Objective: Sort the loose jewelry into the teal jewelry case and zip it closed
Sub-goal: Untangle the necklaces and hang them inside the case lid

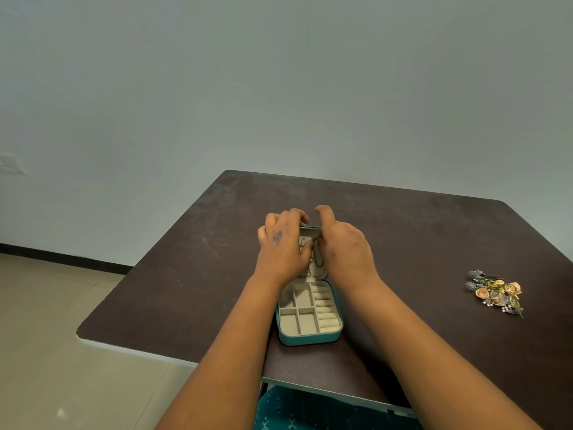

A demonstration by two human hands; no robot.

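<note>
The case (310, 315) lies open mid-surface (186, 274). Both hands, left (283, 248) and right (344, 248), curl over its lid at 12 o'clock, probably hooking a chain (317, 259). Next: fetch the jewelry (496, 291) at 3 o'clock.

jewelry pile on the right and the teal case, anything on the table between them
Nothing in the head view: between the teal case and the jewelry pile lies bare dark table, crossed only by the right forearm.
</note>
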